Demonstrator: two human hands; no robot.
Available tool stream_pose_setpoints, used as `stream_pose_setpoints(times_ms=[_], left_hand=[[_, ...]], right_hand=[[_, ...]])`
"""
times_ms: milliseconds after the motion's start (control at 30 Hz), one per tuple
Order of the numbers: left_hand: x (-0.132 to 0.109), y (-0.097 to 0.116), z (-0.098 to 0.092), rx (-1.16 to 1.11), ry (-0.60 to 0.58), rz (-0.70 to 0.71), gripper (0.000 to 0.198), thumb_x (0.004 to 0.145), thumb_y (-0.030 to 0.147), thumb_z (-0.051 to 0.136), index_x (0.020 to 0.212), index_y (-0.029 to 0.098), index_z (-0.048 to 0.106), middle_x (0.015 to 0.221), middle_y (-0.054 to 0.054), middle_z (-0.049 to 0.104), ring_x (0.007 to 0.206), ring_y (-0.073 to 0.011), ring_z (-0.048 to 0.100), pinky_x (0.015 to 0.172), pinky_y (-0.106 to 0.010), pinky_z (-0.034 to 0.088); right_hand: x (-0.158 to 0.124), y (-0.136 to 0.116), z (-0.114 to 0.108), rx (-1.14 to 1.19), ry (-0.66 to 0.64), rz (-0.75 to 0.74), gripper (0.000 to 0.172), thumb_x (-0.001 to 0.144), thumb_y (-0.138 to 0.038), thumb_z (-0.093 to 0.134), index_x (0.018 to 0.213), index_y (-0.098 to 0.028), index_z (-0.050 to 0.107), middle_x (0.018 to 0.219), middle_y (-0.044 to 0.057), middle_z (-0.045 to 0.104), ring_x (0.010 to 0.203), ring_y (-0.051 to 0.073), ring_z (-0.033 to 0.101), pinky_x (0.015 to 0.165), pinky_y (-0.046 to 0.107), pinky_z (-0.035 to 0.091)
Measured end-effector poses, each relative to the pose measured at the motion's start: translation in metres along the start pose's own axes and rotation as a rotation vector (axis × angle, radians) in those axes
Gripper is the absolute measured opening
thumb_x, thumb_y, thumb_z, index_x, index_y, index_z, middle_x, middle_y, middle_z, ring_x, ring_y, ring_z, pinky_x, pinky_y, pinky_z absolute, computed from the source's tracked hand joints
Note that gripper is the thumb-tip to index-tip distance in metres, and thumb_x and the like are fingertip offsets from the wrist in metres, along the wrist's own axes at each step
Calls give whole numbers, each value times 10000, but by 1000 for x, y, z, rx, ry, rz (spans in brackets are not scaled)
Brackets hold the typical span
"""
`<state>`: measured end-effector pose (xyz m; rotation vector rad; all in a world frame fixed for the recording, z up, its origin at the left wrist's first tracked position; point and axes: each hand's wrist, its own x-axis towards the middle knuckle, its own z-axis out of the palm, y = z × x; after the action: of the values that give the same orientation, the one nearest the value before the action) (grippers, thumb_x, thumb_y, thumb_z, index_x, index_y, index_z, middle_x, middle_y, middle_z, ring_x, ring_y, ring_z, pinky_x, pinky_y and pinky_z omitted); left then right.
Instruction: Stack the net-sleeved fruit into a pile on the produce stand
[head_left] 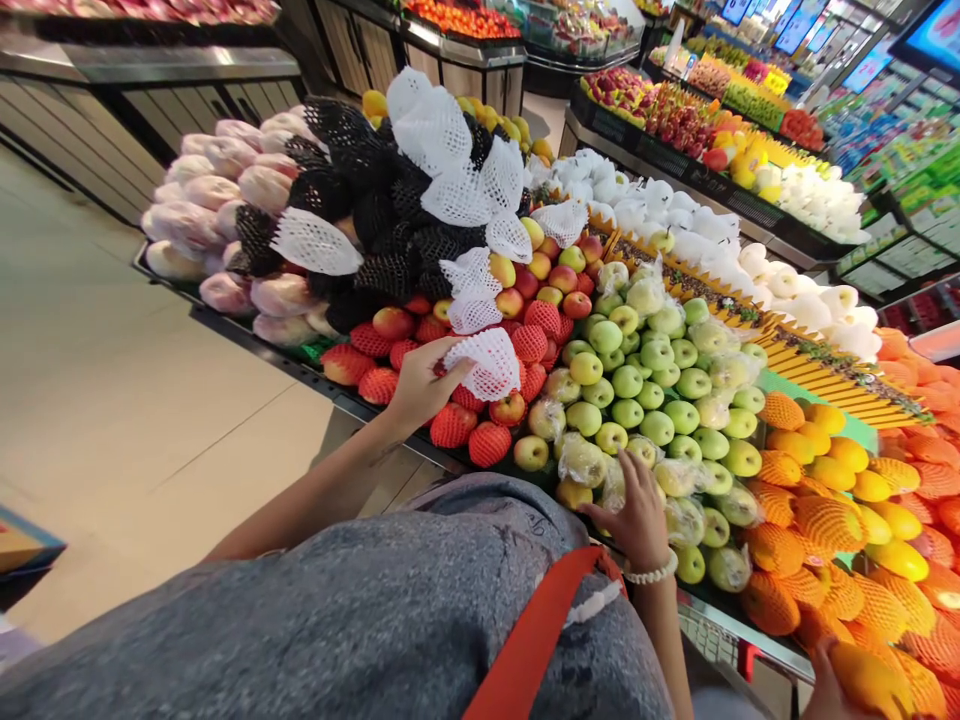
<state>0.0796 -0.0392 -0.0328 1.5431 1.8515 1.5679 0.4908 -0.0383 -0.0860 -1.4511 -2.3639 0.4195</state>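
Note:
My left hand (426, 385) pinches the near edge of a white foam net (491, 365), just above red apples. Whether fruit sits inside this net cannot be told. Around it lie apples in red foam nets (490, 444) and bare red-yellow apples (510, 408). Over the green apples (657, 428) at the front edge, my right hand (634, 510) is open, its fingers spread and a beaded bracelet on the wrist. Some of those green apples are wrapped in clear plastic (583, 460). More white foam nets (435, 130) lie heaped toward the back.
Black-netted fruit (386, 215) and pale wrapped fruit (225, 190) fill the stand's left side. Mangoes in orange nets (829, 525) lie on the right. Another person's hand (829, 690) holds an orange-yellow fruit at bottom right. A spiky yellow divider (817, 370) runs behind the green apples.

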Motion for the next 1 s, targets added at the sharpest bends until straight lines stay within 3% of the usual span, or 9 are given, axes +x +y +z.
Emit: stream_pose_setpoints(times_ms=[200,333,433,533,633,733,800,900,1000], left_hand=[[-4,6,5,-40,-70,52,350,1009,444,617,1099,125,728,941,-52,729,819,-187,648,771,-290,548],[-17,2,10,71,-268,193,304,1014,226,534,1236,155,729,1056,-56,680,949,-201,632,876,-320,540],[-28,-6,21,237,-439,263,305,953,129,526,1148,176,755,1009,-65,630,971,-216,584,883,-336,523],[-36,-9,36,289,-648,323,151,938,171,565,928,160,715,942,-83,617,975,-246,555,912,-380,521],[-43,-1,52,107,-807,327,173,985,308,574,993,157,659,1082,-114,646,1067,-268,587,1021,-424,521],[-53,9,69,-133,-856,210,568,883,524,768,1268,149,583,1369,-171,597,1264,-323,582,1145,-478,486],[-60,13,81,-229,-889,61,817,725,558,908,1331,145,548,1370,-176,612,1269,-356,598,1141,-511,492],[-70,11,96,-433,-916,-315,800,696,535,937,1288,147,563,1229,-136,686,1144,-325,664,1022,-471,559],[-73,3,103,-665,-961,-552,648,802,536,870,1246,160,584,1195,-117,714,1075,-271,697,934,-398,586]], right_hand=[[43,-29,26,-39,-193,95,764,714,-314,857,1422,-180,599,1321,161,688,1160,352,691,984,473,571],[38,-29,28,82,-62,91,708,723,-372,810,1358,-163,579,1241,149,712,1094,335,709,929,459,582],[23,-40,22,201,59,78,731,732,-462,814,1346,-175,540,1179,128,728,1034,320,715,891,460,592],[14,-56,16,254,114,39,709,735,-474,836,1328,-197,565,1179,112,728,1032,312,714,897,466,598],[14,-71,14,283,129,-59,681,782,-416,815,1392,-216,589,1265,119,712,1123,307,699,969,468,590],[17,-82,15,207,158,-125,749,820,-425,800,1491,-207,548,1286,142,710,1143,324,689,979,496,592],[19,-90,14,138,205,-122,849,846,-467,790,1575,-182,461,1291,161,711,1144,339,689,960,516,599],[21,-99,9,89,312,-98,986,863,-514,791,1656,-161,323,1288,164,719,1165,341,691,964,522,603],[20,-105,4,57,382,-126,918,858,-525,806,1605,-170,408,1246,153,734,1119,326,699,953,508,602]])
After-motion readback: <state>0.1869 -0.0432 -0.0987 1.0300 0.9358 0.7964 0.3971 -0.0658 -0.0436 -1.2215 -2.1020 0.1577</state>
